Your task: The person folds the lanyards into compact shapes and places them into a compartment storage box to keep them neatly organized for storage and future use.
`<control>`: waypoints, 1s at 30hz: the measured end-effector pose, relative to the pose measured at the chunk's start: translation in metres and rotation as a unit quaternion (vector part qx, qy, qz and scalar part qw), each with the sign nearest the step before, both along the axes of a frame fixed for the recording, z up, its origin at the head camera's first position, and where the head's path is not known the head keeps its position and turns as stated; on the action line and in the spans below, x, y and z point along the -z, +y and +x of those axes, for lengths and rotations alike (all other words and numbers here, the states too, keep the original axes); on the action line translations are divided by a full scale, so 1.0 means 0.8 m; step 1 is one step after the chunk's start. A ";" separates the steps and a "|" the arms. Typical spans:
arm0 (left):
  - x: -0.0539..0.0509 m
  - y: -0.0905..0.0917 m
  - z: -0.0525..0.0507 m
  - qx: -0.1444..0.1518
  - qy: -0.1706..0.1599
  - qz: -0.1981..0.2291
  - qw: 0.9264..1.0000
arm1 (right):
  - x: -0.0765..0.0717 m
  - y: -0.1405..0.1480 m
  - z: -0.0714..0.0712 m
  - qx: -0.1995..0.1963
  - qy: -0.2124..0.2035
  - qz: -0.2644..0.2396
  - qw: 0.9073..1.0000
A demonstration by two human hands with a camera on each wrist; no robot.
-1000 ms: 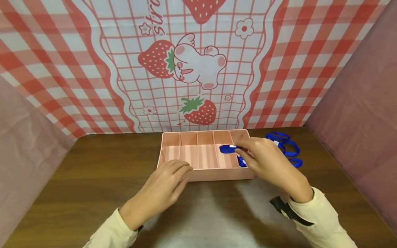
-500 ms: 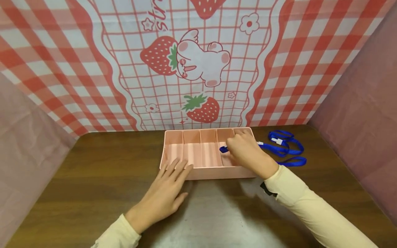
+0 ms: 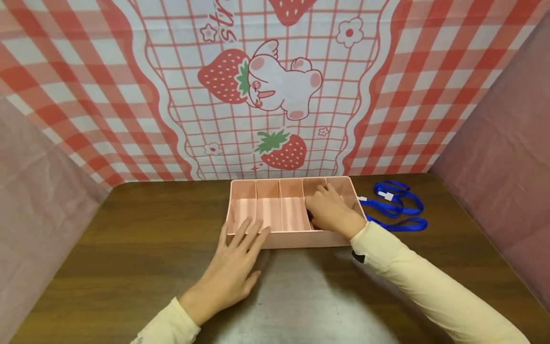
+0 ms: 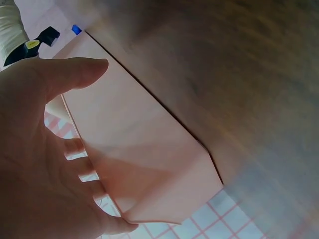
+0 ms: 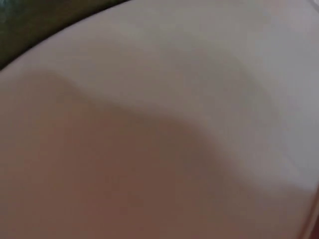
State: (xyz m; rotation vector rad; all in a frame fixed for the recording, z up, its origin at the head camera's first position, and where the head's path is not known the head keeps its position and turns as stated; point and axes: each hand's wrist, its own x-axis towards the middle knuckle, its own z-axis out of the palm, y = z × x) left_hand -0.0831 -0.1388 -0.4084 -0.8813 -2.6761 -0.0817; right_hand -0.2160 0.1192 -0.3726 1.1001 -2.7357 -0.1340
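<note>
A pink divided box (image 3: pixel 285 240) stands near the back of the table. My right hand (image 3: pixel 330 208) reaches down into its fourth compartment from the left with curled fingers. A dark bit of folded blue lanyard (image 3: pixel 310 216) shows beside those fingers; the rest of it is hidden under the hand. My left hand (image 3: pixel 234 260) rests its spread, nearly straight fingers on the front left rim. In the left wrist view the left fingers (image 4: pixel 82 167) lie over the box's edge, the thumb apart from its wall. Only a blurred, pale pink surface fills most of the right wrist view.
Loose blue lanyards (image 3: pixel 399 210) with white clips lie on the wooden table (image 3: pixel 129 258) just right of the box. Behind the box hangs a checked strawberry cloth (image 3: pixel 283 95). Pink cloth (image 3: pixel 494 110) closes off the sides.
The right hand has carried the folded blue lanyard down into the fourth compartment, hiding most of it. The left hand's fingers have straightened and spread on the rim.
</note>
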 end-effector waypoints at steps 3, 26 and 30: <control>0.001 0.001 0.000 -0.001 0.002 -0.002 1.000 | -0.007 0.002 0.002 -0.004 -0.013 -0.002 1.000; 0.000 0.001 -0.004 -0.001 0.008 0.002 1.000 | -0.041 0.194 -0.029 0.221 -0.100 -0.208 0.948; 0.003 0.002 -0.002 0.001 0.009 0.000 1.000 | 0.003 0.223 -0.044 0.238 -0.136 -0.182 0.944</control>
